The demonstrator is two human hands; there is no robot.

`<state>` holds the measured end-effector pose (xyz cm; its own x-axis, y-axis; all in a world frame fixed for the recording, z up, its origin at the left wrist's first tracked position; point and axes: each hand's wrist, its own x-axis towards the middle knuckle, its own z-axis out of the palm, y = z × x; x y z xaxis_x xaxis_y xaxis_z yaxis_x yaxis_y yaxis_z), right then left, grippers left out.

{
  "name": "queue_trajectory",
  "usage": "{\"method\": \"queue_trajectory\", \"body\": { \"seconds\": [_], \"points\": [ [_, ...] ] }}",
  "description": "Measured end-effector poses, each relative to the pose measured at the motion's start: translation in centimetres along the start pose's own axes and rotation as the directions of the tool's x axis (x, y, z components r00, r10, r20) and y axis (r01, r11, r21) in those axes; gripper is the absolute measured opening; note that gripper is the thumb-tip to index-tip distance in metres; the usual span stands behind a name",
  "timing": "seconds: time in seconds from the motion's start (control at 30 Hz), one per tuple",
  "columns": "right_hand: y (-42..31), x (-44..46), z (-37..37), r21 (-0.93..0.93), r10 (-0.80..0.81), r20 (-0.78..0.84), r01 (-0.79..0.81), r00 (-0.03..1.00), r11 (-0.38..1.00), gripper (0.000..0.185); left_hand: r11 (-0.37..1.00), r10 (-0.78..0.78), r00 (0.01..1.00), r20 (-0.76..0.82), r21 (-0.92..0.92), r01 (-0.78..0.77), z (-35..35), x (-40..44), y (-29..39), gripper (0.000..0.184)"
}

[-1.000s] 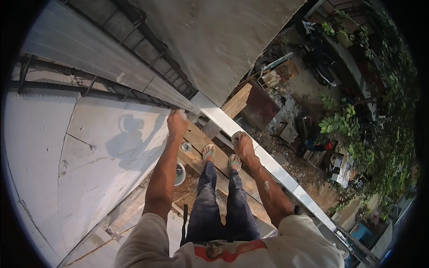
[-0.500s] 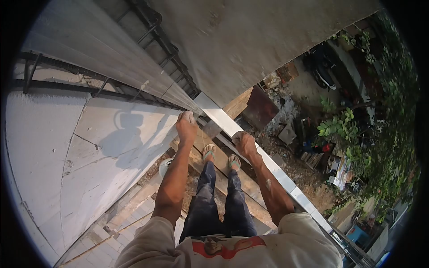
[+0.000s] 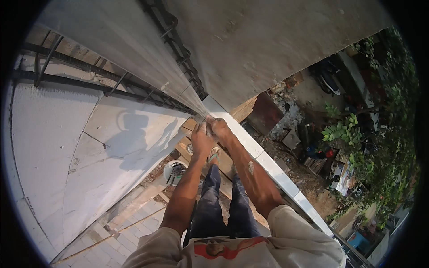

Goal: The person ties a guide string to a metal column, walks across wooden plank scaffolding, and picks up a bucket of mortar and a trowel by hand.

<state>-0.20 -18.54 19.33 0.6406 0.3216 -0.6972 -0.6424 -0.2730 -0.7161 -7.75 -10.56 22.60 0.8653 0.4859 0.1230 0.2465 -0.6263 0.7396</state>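
My left hand (image 3: 202,140) and my right hand (image 3: 218,128) are side by side at the near, lower end of a long grey panel (image 3: 147,58). Both hands have their fingers curled closed. Whatever is between them is hidden by the fingers and too small to name. Just right of my right hand runs the narrow top of a white block wall (image 3: 250,144). Dark steel rebar (image 3: 176,49) stands along the panel's right side, and more rebar (image 3: 80,64) runs along its left.
A white block wall (image 3: 89,147) rises on my left. My sandalled feet stand on wooden planks (image 3: 228,163) beside a bucket (image 3: 172,172) with tools. A large grey slab (image 3: 268,40) is ahead. Beyond the narrow wall, the ground lies far below, with leafy branches (image 3: 346,131).
My right hand has left the top of the narrow wall and moved left, up against my left hand. My left hand has shifted slightly right and down. The view has moved a little.
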Motion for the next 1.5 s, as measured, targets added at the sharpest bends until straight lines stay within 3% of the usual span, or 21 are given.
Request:
{"method": "queue_trajectory", "body": {
  "seconds": [0.07,0.2,0.3,0.43,0.5,0.57,0.63,0.67,0.7,0.77,0.8,0.83,0.87,0.9,1.03,1.13,1.23,1.3,1.4,1.47,1.5],
  "points": [
    [-0.9,0.0,0.4,0.245,0.117,0.139,-0.148,0.983,0.958,0.029,0.999,0.046,0.999,0.004,-0.017,-0.046,-0.3,-1.1,0.6,0.006],
    [-2.5,-1.1,-0.5,0.326,0.148,0.059,-0.159,0.987,0.932,0.026,0.989,0.112,0.99,0.084,-0.109,-0.103,-1.1,-2.3,0.6,0.007],
    [-4.2,-1.4,-1.0,0.604,0.166,0.071,-0.175,0.984,0.778,0.018,0.979,0.047,0.983,0.178,-0.206,-0.009,-2.6,-2.7,0.9,0.01],
    [-7.0,-0.1,-2.0,0.615,0.123,-0.005,-0.094,0.992,0.783,0.019,0.964,-0.075,0.971,0.227,-0.233,0.129,-3.1,-1.2,-2.0,0.013],
    [-7.9,1.6,-2.6,0.547,0.021,-0.005,-0.015,1.0,0.837,0.02,0.863,-0.328,0.934,0.143,-0.357,0.358,-2.9,1.7,-3.3,0.023],
    [-8.8,3.4,-2.9,0.501,0.023,0.018,-0.029,1.0,0.865,0.018,0.804,-0.404,0.88,0.249,-0.361,0.472,-2.6,5.7,-8.1,0.034],
    [-9.5,4.0,-2.4,0.452,0.024,0.043,-0.041,0.999,0.891,0.017,0.62,-0.525,0.796,0.302,-0.505,0.6,-2.4,9.7,-6.8,0.044],
    [-10.6,3.6,-1.9,0.362,0.048,0.012,-0.049,0.999,0.931,0.017,0.624,-0.519,0.799,0.304,-0.503,0.598,-1.0,10.8,-10.2,0.044],
    [-11.3,3.5,-1.3,0.268,0.069,-0.02,-0.062,0.997,0.961,0.02,0.709,-0.185,0.907,0.378,-0.589,0.389,1.4,11.4,-16.2,0.045],
    [-11.6,4.1,-0.6,0.277,0.087,-0.033,-0.074,0.996,0.958,0.02,0.981,0.042,0.809,0.586,-0.178,0.078,-2.2,13.8,-10.1,0.043],
    [-11.7,4.5,-0.5,0.282,0.109,-0.045,-0.092,0.993,0.955,0.021,0.985,0.154,0.729,0.667,-0.042,-0.169,-4.0,15.0,-6.9,0.042],
    [-11.6,4.7,-0.4,0.286,0.105,-0.048,-0.087,0.993,0.954,0.021,0.934,0.043,0.703,0.71,-0.279,0.224,-2.0,15.6,-9.3,0.034],
    [-11.5,4.8,-0.3,0.345,0.086,-0.023,-0.072,0.996,0.936,0.021,0.648,0.012,0.591,0.806,-0.457,0.61,-1.3,16.3,-9.1,0.028],
    [-11.4,4.8,-0.4,0.402,0.065,0.001,-0.06,0.998,0.914,0.021,0.205,-0.02,0.466,0.885,-0.453,0.868,-0.6,17.0,-9.0,0.023],
    [-11.5,4.4,-1.1,0.527,0.058,0.115,-0.11,0.992,0.843,0.02,0.307,-0.145,0.438,0.887,-0.381,0.872,2.1,17.2,-10.7,0.02],
    [-10.2,3.2,-1.6,0.607,0.125,0.117,-0.17,0.985,0.777,0.016,0.305,-0.143,0.521,0.841,-0.464,0.832,1.7,16.2,-11.6,0.027],
    [-8.2,1.5,-2.3,0.501,0.079,0.17,-0.156,0.982,0.851,0.014,-0.108,-0.332,0.539,0.774,-0.599,0.794,-0.9,14.8,-9.1,0.034],
    [-6.7,-0.1,-2.3,0.439,0.107,0.085,-0.134,0.991,0.888,0.014,-0.359,-0.462,0.493,0.737,-0.664,0.656,-2.3,12.9,-8.5,0.039],
    [-3.5,-1.1,-1.8,0.404,0.008,-0.038,0.008,0.999,0.915,0.016,-0.285,-0.518,0.565,0.642,-0.752,0.594,-3.9,9.5,-11.0,0.028],
    [-2.1,-2.3,-1.4,0.395,0.022,-0.038,-0.005,0.999,0.919,0.013,-0.336,-0.328,0.654,0.681,-0.731,0.594,-5.1,5.2,-15.2,0.019],
    [-1.5,-2.8,-1.0,0.367,-0.019,-0.119,0.062,0.993,0.928,0.012,-0.325,-0.404,0.608,0.683,-0.729,0.603,-6.0,3.7,-14.0,0.02]
  ]
}}
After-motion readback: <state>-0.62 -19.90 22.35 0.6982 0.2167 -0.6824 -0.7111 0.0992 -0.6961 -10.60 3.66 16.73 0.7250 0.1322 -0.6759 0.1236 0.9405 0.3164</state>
